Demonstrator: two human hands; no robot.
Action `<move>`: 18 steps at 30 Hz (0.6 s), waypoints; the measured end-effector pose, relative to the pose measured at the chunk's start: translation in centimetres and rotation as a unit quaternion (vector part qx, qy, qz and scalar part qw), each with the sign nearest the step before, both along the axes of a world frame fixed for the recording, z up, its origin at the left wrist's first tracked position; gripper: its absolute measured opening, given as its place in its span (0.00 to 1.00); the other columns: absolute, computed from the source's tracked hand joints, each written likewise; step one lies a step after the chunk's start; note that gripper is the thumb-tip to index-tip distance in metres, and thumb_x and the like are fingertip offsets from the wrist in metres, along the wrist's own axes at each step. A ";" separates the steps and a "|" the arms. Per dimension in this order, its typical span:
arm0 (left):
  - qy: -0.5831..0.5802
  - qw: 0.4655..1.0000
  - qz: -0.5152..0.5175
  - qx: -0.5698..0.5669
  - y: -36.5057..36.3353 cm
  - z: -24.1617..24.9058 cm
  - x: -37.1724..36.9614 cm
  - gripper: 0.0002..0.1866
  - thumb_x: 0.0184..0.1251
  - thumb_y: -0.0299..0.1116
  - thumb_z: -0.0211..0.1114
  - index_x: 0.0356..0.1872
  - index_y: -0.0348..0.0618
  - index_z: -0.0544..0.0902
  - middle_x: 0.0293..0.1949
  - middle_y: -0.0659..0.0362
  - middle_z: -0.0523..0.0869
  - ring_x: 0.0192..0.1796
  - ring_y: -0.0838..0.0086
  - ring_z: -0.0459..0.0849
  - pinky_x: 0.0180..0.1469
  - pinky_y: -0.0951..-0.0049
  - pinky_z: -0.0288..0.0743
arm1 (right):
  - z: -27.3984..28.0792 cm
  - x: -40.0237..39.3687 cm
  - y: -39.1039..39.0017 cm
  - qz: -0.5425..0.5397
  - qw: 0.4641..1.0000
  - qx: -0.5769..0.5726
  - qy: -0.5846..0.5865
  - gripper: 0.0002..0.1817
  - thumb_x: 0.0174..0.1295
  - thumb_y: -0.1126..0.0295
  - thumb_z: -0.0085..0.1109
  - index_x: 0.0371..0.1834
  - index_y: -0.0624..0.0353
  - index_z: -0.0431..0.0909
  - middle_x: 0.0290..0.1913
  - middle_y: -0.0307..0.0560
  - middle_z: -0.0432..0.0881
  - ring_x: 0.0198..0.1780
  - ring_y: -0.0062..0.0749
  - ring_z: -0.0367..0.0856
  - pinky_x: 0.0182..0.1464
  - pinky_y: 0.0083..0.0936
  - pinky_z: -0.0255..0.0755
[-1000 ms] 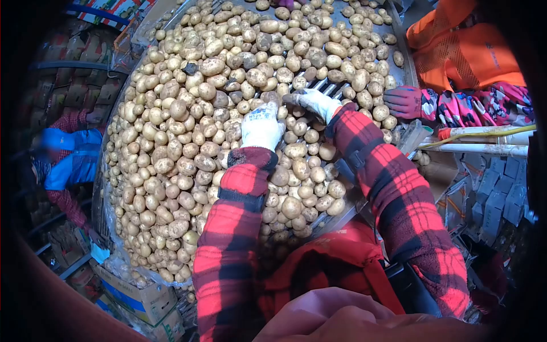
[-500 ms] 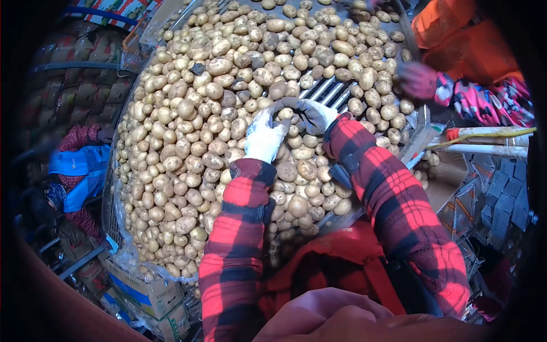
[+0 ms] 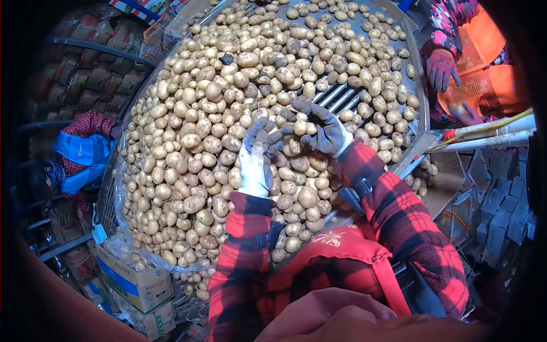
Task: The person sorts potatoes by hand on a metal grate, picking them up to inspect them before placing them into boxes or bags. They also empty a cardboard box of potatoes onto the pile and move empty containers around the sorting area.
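A large heap of potatoes [image 3: 188,137] covers the sorting table, with metal slats [image 3: 341,98] showing near its middle. My left hand [image 3: 258,157], in a white glove with dirty grey fingers, is over the heap, its fingers apart and bent toward the right, with nothing seen in it. Just to its right, my right hand [image 3: 326,130], in a dark-stained glove, curves its fingers around a small potato [image 3: 300,127]. Whether the fingers grip that potato or only pass beside it is not clear. More potatoes lie directly beneath both hands.
A co-worker in an orange vest [image 3: 476,68] stands at the right, gloved hands off the potatoes. Another person in a blue vest [image 3: 85,151] is at the left. Cardboard boxes [image 3: 139,285] are at lower left. White pipes [image 3: 490,134] reach in from the right.
My hands have moved apart and their fingers have spread. The orange-vested co-worker's hand has drawn back from the potatoes. The view has shifted slightly.
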State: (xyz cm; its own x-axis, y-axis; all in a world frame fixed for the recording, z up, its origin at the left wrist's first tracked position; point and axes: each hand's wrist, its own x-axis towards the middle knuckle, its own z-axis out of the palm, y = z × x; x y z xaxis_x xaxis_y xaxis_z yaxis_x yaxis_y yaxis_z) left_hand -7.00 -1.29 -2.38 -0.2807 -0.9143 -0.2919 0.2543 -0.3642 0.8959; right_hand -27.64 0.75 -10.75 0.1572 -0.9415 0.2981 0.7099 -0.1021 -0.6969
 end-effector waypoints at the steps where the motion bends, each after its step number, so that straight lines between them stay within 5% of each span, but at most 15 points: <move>1: 0.009 1.000 0.009 0.008 0.9 -0.5 0.4 0.26 0.81 0.40 0.60 0.74 0.42 0.70 0.67 0.52 0.81 0.62 0.64 0.85 0.62 0.65 0.80 | 0.6 0.2 0.7 0.014 0.999 0.035 -0.033 0.31 0.79 0.70 0.53 0.83 0.54 0.57 0.77 0.55 0.68 0.73 0.50 0.75 0.50 0.29 0.89; 4: 0.075 0.995 0.063 0.020 4.0 -1.6 0.9 0.30 0.82 0.44 0.58 0.78 0.44 0.65 0.75 0.52 0.71 0.72 0.58 0.75 0.71 0.54 0.73 | 3.9 0.6 3.1 -0.010 0.993 0.091 0.079 0.34 0.71 0.89 0.49 0.79 0.53 0.63 0.74 0.51 0.73 0.71 0.46 0.78 0.62 0.31 0.82; 5: 0.131 0.989 0.056 0.046 4.6 -2.4 1.4 0.31 0.82 0.44 0.58 0.79 0.44 0.62 0.77 0.52 0.67 0.73 0.58 0.73 0.73 0.53 0.71 | 3.9 1.6 3.6 -0.095 0.964 0.065 0.239 0.30 0.72 0.83 0.54 0.77 0.54 0.66 0.66 0.48 0.80 0.63 0.37 0.84 0.58 0.27 0.83; 7: 0.154 0.979 0.033 0.130 5.9 0.3 0.6 0.32 0.82 0.44 0.56 0.78 0.43 0.61 0.77 0.52 0.66 0.71 0.58 0.73 0.73 0.55 0.71 | 8.0 2.7 4.6 0.054 0.952 0.295 -0.059 0.27 0.72 0.75 0.59 0.74 0.54 0.70 0.58 0.43 0.83 0.54 0.28 0.86 0.56 0.25 0.82; 8: 0.188 0.979 -0.043 0.065 5.8 -1.9 1.1 0.29 0.82 0.44 0.55 0.77 0.44 0.62 0.72 0.52 0.70 0.70 0.59 0.74 0.72 0.56 0.72 | 8.7 4.8 5.0 0.040 0.940 0.338 -0.017 0.24 0.70 0.72 0.61 0.70 0.53 0.74 0.54 0.41 0.83 0.46 0.23 0.85 0.55 0.24 0.82; 9: 0.226 0.967 -0.119 -0.004 5.7 -4.0 1.5 0.27 0.82 0.43 0.54 0.76 0.44 0.64 0.67 0.52 0.73 0.68 0.60 0.75 0.71 0.57 0.72 | 9.7 6.3 6.3 0.008 0.958 0.217 0.187 0.29 0.66 0.76 0.59 0.73 0.56 0.70 0.56 0.46 0.82 0.54 0.34 0.83 0.60 0.32 0.79; 10: 0.264 0.944 -0.188 -0.068 5.6 -6.3 1.9 0.25 0.83 0.43 0.53 0.74 0.45 0.66 0.63 0.53 0.76 0.67 0.61 0.76 0.70 0.58 0.73 | 10.7 7.8 7.7 -0.058 0.918 0.100 0.379 0.34 0.62 0.80 0.57 0.76 0.59 0.67 0.57 0.52 0.82 0.62 0.46 0.81 0.66 0.40 0.76; 11: 0.376 0.914 -0.149 0.034 6.7 -5.6 2.2 0.25 0.83 0.45 0.53 0.72 0.44 0.68 0.61 0.53 0.77 0.67 0.61 0.76 0.73 0.58 0.70 | 7.9 9.3 8.6 -0.210 0.780 -0.132 0.575 0.39 0.55 0.83 0.56 0.76 0.59 0.67 0.63 0.59 0.77 0.69 0.58 0.74 0.71 0.43 0.71; 12: 0.481 0.861 -0.098 0.131 7.8 -4.8 2.4 0.24 0.84 0.47 0.52 0.71 0.44 0.71 0.58 0.53 0.78 0.67 0.62 0.75 0.75 0.58 0.66 | 9.5 10.1 10.5 -0.140 0.771 -0.084 0.615 0.42 0.51 0.83 0.57 0.77 0.57 0.66 0.68 0.64 0.71 0.72 0.63 0.68 0.73 0.43 0.68; 13: 0.513 0.838 -0.078 0.171 8.6 -4.8 2.7 0.24 0.84 0.48 0.51 0.71 0.46 0.72 0.60 0.54 0.78 0.68 0.62 0.74 0.75 0.57 0.66 | 10.1 11.0 11.1 -0.203 0.716 -0.165 0.648 0.33 0.58 0.78 0.59 0.71 0.63 0.69 0.65 0.63 0.73 0.68 0.60 0.72 0.69 0.46 0.71; 16: 0.456 0.874 -0.024 0.165 11.5 -5.8 3.9 0.25 0.85 0.52 0.47 0.71 0.52 0.73 0.66 0.57 0.76 0.71 0.63 0.72 0.75 0.54 0.66 | 11.9 11.6 13.3 -0.151 0.680 -0.203 0.688 0.29 0.59 0.75 0.54 0.68 0.58 0.71 0.66 0.62 0.71 0.67 0.59 0.73 0.67 0.46 0.72; 18: 0.424 0.894 -0.005 0.145 12.8 -7.1 4.0 0.25 0.85 0.54 0.44 0.72 0.55 0.73 0.71 0.59 0.75 0.73 0.63 0.71 0.75 0.53 0.66 | 12.1 10.5 14.3 -0.075 0.750 -0.187 0.630 0.31 0.56 0.75 0.58 0.68 0.58 0.73 0.70 0.63 0.70 0.69 0.59 0.73 0.69 0.47 0.70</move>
